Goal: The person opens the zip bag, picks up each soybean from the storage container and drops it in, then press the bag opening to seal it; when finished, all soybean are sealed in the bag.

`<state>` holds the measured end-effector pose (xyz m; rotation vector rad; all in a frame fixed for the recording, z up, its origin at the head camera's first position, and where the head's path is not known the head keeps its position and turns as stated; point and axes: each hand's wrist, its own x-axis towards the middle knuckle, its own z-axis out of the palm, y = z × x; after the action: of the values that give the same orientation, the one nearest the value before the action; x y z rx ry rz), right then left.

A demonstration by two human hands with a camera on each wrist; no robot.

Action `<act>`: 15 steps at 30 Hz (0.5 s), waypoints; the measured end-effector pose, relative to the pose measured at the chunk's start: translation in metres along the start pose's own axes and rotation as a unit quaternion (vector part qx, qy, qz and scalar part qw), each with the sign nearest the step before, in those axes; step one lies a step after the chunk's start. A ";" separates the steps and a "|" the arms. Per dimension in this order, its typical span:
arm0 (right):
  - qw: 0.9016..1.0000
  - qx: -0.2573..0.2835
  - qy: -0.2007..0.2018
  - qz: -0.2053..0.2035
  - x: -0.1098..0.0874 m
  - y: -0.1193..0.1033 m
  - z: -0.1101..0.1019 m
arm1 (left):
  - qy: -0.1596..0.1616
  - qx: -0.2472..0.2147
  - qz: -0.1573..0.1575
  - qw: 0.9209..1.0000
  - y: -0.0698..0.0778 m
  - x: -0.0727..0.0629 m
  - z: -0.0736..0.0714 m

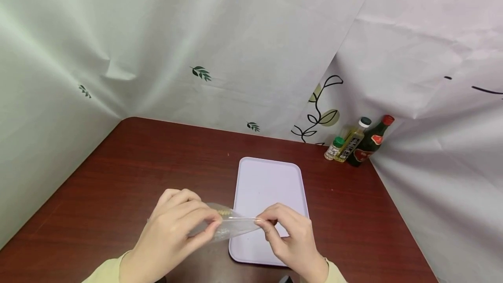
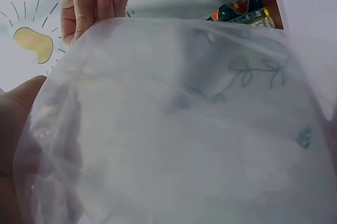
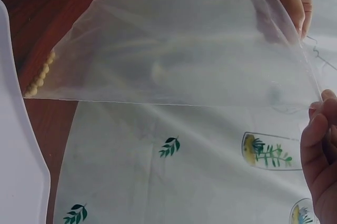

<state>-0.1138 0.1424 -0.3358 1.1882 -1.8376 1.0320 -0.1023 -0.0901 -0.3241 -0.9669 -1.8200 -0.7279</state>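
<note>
A clear plastic bag (image 1: 239,227) is stretched between my two hands in the head view. My left hand (image 1: 173,226) pinches its upper edge between thumb and forefinger; my right hand (image 1: 291,236) pinches the same edge at the right corner. Pale yellow round beans (image 3: 40,80) lie along the bag's bottom in the right wrist view. Below the right hand is a lilac tray (image 1: 267,182), flat on the table, partly covered by the bag and hand. The bag fills most of the left wrist view, hazy and see-through.
At the table's back right corner stand a small green-capped jar (image 1: 334,148), an oil bottle (image 1: 353,139) and a dark green bottle (image 1: 370,141) with a red cap. The reddish-brown table (image 1: 157,160) meets white printed cloth (image 1: 235,56) behind and on both sides.
</note>
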 end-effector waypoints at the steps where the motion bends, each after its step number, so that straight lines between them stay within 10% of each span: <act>1: 1.000 0.001 0.002 0.000 0.000 0.000 0.000 | 0.000 0.001 0.000 1.000 0.000 0.000 -0.001; 15: 0.999 0.026 0.031 0.019 -0.002 0.000 -0.002 | 0.008 0.023 0.002 1.000 -0.004 0.003 -0.014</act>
<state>-0.1130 0.1453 -0.3369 1.1423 -1.8019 1.1321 -0.1001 -0.1026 -0.3157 -0.9316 -1.8131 -0.6879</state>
